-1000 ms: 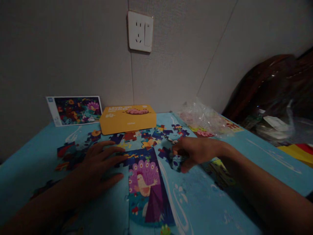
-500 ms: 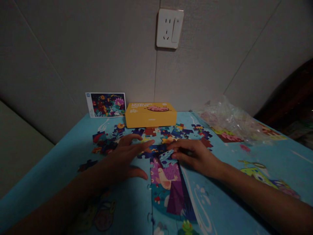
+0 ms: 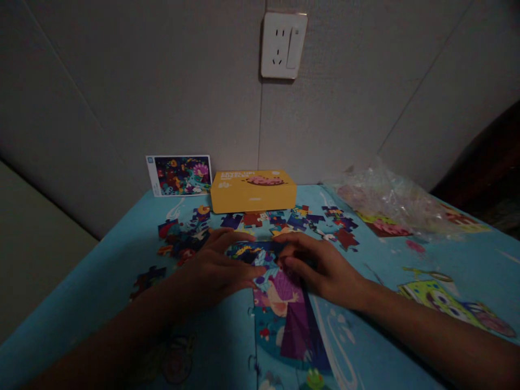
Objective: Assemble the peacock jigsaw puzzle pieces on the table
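Observation:
A light-blue puzzle piece with dark spots [image 3: 262,280] is held over the top of the joined puzzle section [image 3: 298,330], which shows a pink-purple peacock and a purple tent. My left hand [image 3: 215,265] pinches its left side, thumb nearest me. My right hand [image 3: 320,265] has curled fingers at the piece's right edge. Fingers partly cover the piece, so its exact outline is hidden. Just beyond it lies a dark-blue joined strip with orange marks [image 3: 247,249].
Loose puzzle pieces lie in a heap at left [image 3: 174,235] and at right [image 3: 345,235]. Behind them stand a yellow puzzle box [image 3: 254,195] and a picture card [image 3: 182,176] against the wall. A crumpled clear plastic bag [image 3: 390,200] lies at the back right.
My right hand picked the blue piece up from the right of the joined section and carried it left over the peacock. My left hand closed onto it. The view swung left.

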`<control>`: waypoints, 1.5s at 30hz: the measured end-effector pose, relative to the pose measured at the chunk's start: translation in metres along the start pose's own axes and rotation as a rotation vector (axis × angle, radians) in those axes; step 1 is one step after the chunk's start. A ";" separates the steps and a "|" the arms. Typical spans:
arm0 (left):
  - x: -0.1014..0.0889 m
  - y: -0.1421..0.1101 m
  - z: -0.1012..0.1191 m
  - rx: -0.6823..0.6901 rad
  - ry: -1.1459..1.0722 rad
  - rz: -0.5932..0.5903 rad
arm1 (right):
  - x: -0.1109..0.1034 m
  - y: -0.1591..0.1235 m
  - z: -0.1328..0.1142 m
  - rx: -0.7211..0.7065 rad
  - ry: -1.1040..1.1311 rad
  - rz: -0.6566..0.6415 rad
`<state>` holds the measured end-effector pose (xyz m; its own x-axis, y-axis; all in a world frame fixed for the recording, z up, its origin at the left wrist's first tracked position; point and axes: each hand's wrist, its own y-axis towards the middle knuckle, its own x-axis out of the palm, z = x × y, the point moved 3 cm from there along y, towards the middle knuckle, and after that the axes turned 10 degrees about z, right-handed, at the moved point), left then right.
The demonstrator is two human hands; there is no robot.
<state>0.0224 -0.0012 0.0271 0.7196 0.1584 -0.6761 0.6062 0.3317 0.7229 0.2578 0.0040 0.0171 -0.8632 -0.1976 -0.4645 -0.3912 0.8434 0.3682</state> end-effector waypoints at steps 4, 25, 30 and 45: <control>-0.013 0.002 -0.008 -0.075 0.127 0.147 | -0.012 0.002 0.001 -0.005 -0.082 0.093; -0.010 -0.023 -0.049 -0.385 0.510 0.015 | -0.084 0.026 0.054 0.388 -0.375 0.189; -0.019 -0.023 -0.054 -0.492 0.641 0.045 | -0.083 0.026 0.059 0.357 -0.417 0.081; -0.022 -0.026 -0.058 -0.561 0.663 0.003 | -0.056 0.013 0.010 0.202 -0.691 -0.222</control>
<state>-0.0290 0.0408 0.0154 0.2688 0.6114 -0.7443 0.2230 0.7122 0.6656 0.3044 0.0309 0.0395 -0.3481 -0.0716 -0.9347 -0.4095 0.9086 0.0829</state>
